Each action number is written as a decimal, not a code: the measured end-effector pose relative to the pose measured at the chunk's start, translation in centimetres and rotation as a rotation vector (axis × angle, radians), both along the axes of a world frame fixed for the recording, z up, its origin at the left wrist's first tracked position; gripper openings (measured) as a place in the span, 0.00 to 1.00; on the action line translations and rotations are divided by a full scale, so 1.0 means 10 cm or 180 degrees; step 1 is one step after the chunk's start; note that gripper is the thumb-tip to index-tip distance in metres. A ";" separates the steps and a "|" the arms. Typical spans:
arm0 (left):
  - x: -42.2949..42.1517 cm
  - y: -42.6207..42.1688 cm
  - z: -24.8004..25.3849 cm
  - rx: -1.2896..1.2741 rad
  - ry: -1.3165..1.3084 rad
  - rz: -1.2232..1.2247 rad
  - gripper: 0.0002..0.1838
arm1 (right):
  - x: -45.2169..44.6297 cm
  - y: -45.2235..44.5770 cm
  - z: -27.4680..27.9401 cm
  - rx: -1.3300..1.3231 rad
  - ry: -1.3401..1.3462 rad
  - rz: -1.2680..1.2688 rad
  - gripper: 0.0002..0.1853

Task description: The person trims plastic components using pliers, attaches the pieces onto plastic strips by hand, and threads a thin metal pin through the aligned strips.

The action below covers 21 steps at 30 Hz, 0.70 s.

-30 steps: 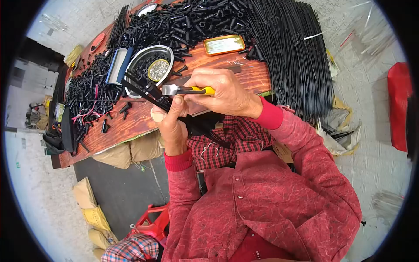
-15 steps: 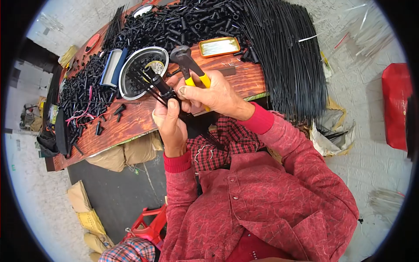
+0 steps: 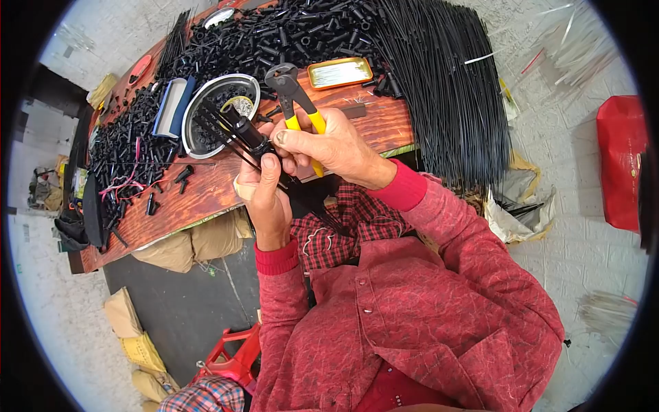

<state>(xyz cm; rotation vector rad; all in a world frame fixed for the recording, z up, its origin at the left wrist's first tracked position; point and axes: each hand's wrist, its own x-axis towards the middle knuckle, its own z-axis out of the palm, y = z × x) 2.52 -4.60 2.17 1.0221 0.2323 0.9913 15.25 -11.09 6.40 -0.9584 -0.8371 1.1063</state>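
My left hand [image 3: 268, 199] is closed around a bundle of thin black rods [image 3: 230, 137] and a black tubular piece [image 3: 248, 132], which point up and left. My right hand [image 3: 329, 145] holds yellow-handled pliers [image 3: 292, 89], their dark jaws pointing up and slightly apart. The right fingertips touch the bundle beside the left thumb; whatever they pinch there is hidden. Behind the bundle sits an oval metal tray [image 3: 187, 134] with small black parts and a round tin [image 3: 240, 105] of small shiny pieces, partly covered by the rods.
Loose black tubular parts [image 3: 274, 34] cover the back of the wooden table [image 3: 195, 196]. Long black rods [image 3: 446, 89] are heaped at the right. A yellow-rimmed tin [image 3: 340, 73] and a blue-edged holder [image 3: 174, 108] lie on the table. A red stool [image 3: 233, 353] stands below.
The pliers have swung from pointing left at the bundle to pointing up, with their jaws away from it. The right fingers have moved onto the bundle. The whole view has shifted slightly.
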 end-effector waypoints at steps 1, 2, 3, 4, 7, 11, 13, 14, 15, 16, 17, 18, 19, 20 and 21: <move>0.00 0.00 0.00 -0.0019 -0.0027 -0.0014 0.24 | 0.00 0.00 0.00 -0.0008 -0.0022 -0.0001 0.13; 0.00 0.00 0.00 -0.0020 -0.0025 -0.0019 0.24 | 0.00 -0.01 0.01 -0.0010 -0.0020 -0.0005 0.13; 0.00 0.00 0.00 -0.0029 -0.0030 -0.0022 0.24 | 0.01 -0.01 0.02 0.0001 -0.0019 0.0026 0.13; -0.01 0.00 0.00 -0.0037 -0.0032 -0.0025 0.24 | 0.01 -0.02 0.02 0.0013 -0.0016 0.0057 0.13; -0.01 0.01 -0.01 -0.0035 -0.0026 -0.0044 0.24 | 0.00 -0.02 0.03 -0.0047 -0.0005 0.0016 0.13; 0.00 -0.01 0.01 -0.0049 -0.0018 -0.0033 0.24 | -0.01 -0.02 0.02 -0.0043 -0.0162 -0.0096 0.12; 0.00 -0.02 0.01 -0.0089 -0.0007 0.0025 0.25 | -0.03 -0.04 0.04 0.0014 -0.0441 -0.0322 0.09; -0.01 -0.01 0.00 -0.0089 -0.0008 0.0027 0.25 | -0.04 -0.04 0.05 0.0014 -0.0442 -0.0319 0.09; -0.02 0.00 -0.01 -0.0054 0.0017 0.0031 0.25 | -0.05 -0.04 0.06 0.0035 -0.0805 -0.0489 0.08; -0.02 0.00 -0.01 -0.0022 0.0043 0.0035 0.24 | -0.06 -0.04 0.06 0.0052 -0.1166 -0.0659 0.07; -0.02 0.00 -0.01 -0.0026 0.0044 0.0036 0.24 | -0.06 -0.03 0.06 0.0048 -0.1166 -0.0657 0.07; -0.03 0.00 0.00 -0.0024 0.0049 0.0048 0.24 | -0.07 -0.02 0.04 0.0180 -0.1456 -0.0822 0.06; -0.03 -0.01 0.01 -0.0023 0.0056 0.0059 0.24 | -0.06 -0.01 0.04 0.0311 -0.1744 -0.0987 0.05; -0.04 -0.01 0.01 -0.0029 0.0059 0.0055 0.24 | -0.06 -0.01 0.04 0.0304 -0.1743 -0.0989 0.05; -0.05 -0.02 0.02 -0.0032 0.0139 0.0086 0.24 | -0.05 0.00 0.05 0.0404 -0.2161 -0.1133 0.05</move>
